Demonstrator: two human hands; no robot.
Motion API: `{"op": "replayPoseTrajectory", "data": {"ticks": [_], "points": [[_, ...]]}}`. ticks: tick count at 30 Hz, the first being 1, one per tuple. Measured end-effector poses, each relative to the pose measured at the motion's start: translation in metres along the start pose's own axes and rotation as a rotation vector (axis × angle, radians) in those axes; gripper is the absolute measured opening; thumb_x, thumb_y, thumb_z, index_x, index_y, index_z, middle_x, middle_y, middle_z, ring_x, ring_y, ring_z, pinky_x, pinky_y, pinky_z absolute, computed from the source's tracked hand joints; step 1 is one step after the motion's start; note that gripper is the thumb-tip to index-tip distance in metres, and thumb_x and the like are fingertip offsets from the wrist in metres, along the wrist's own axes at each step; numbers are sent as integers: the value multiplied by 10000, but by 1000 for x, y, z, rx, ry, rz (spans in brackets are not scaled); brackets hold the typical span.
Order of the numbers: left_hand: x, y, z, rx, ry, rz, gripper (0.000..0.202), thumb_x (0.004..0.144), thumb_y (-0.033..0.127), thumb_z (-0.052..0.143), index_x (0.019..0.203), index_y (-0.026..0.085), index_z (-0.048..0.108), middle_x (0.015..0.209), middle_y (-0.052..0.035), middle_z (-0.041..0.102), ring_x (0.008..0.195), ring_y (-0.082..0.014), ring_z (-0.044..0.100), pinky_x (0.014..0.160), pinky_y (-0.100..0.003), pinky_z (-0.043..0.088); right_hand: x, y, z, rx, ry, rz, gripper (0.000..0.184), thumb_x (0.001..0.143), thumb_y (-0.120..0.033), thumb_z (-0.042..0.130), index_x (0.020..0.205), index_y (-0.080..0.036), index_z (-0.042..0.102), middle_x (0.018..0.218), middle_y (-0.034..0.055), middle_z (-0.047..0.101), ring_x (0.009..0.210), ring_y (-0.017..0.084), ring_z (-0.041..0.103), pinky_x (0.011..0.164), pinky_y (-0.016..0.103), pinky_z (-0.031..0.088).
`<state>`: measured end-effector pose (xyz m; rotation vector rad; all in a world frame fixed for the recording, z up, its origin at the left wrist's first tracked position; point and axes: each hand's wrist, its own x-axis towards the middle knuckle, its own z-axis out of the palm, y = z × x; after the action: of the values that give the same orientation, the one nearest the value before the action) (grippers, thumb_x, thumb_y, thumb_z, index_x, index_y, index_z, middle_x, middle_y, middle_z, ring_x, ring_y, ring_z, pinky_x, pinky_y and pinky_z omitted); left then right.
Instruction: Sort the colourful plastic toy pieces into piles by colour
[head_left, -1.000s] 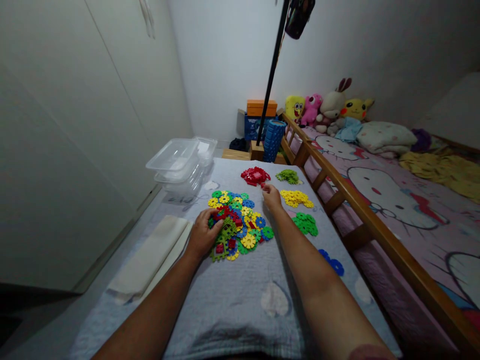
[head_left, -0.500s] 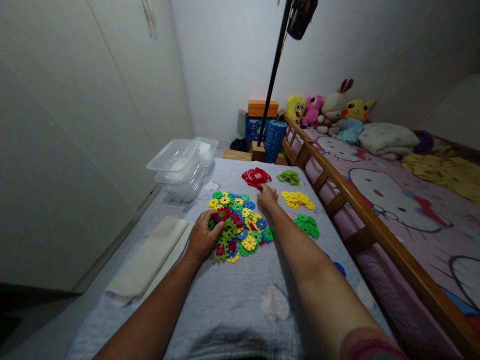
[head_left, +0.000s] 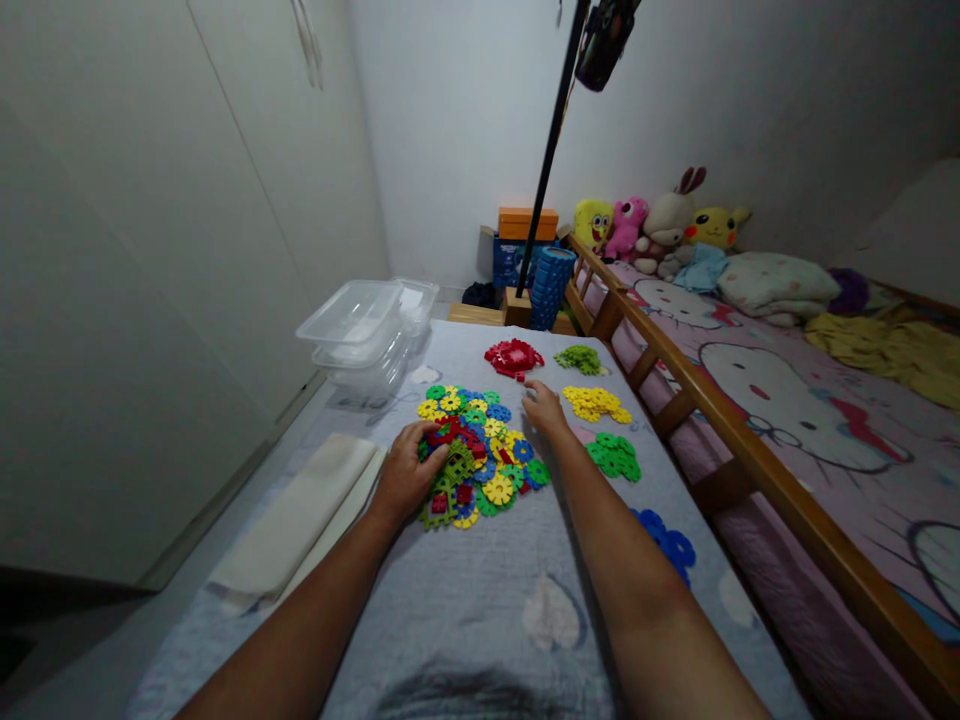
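A mixed heap of coloured plastic snowflake pieces point(head_left: 480, 450) lies on a grey cloth. My left hand point(head_left: 405, 472) rests curled on the heap's left edge, fingers on red and olive pieces. My right hand point(head_left: 543, 407) hovers just right of the heap's far end, below the red pile point(head_left: 514, 358), fingers bent and close together; whether it holds a piece is unclear. Sorted piles lie around it: light green point(head_left: 578, 358), yellow point(head_left: 595, 403), green point(head_left: 613, 455) and blue point(head_left: 666, 540).
Stacked clear plastic boxes point(head_left: 367, 335) stand at the far left of the cloth, a folded white cloth point(head_left: 296, 520) at the near left. A wooden bed rail point(head_left: 720, 420) runs along the right. A black pole point(head_left: 546, 170) rises beyond the cloth.
My right hand has drawn back from the red pile toward the mixed heap. My left hand has stayed on the heap.
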<state>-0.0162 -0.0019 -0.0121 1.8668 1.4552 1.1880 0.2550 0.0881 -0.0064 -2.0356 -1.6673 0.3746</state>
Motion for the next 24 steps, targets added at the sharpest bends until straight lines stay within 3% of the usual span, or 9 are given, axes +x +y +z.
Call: {"op": "replayPoseTrajectory", "data": {"ticks": [8,15,20,24], "points": [[0,-2,0,-7,-13,-7,325,850,420,585,1099,213,620,1183,-85,646,1157,-258,594,1051,-445,455,16,-24,0,-211,-96,30,410,903,-258,463,1283,-244,618,1395,111,559,1262,321,468,1037,450,371],[0,-2,0,-23,-11,-6,321,855,431,577,1086,213,622,1167,-80,644,1148,-256,593,1048,-439,450,2,-19,-9,-64,-49,-42,380,888,-215,522,1248,-216,645,1396,104,561,1241,270,506,1051,384,378],[1,0,-1,-59,6,-12,319,894,462,529,1079,222,632,1138,-69,653,1132,-243,602,1045,-423,451,-37,-28,-22,140,-211,-302,268,843,-193,637,1103,-167,697,1109,79,682,1015,196,614,914,306,457],[1,0,-1,-81,19,-25,331,918,471,493,1074,218,639,1140,-70,656,1135,-242,600,1044,-422,451,-70,-44,-26,165,-303,-504,174,796,-231,752,956,-177,711,987,50,649,966,195,586,895,324,442]]}}
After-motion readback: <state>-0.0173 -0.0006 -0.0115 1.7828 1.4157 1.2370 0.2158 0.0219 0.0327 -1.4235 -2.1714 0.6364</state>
